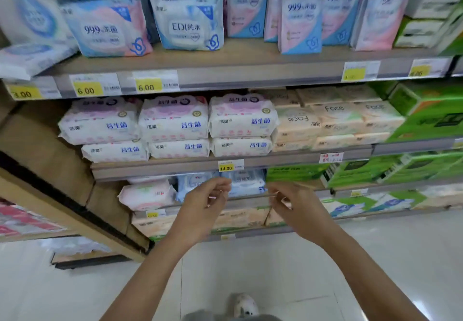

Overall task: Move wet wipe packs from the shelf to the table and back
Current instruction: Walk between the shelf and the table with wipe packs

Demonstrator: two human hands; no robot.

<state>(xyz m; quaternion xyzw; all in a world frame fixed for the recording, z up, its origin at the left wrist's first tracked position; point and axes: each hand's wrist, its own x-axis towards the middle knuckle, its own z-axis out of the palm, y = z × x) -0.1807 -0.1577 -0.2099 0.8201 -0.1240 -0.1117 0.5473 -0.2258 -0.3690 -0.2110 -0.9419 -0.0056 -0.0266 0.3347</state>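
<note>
Wood-toned store shelving [250, 55] fills the view from 9 to 3 o'clock, its grey edge rails [250, 76] carrying yellow price tags [87, 89]. Glossy pale floor tiles [388, 258] spread from 4 to 8 o'clock.

the wet wipe packs [172, 120] are wrapped in soft plastic film with a faint sheen, crinkled at the seams. the shelf boards [225, 57] look like matt pale wood, edged with smooth grey metal rails [250, 77] carrying paper price tags [87, 87]. the floor [375, 258] is glossy light tile.
</note>
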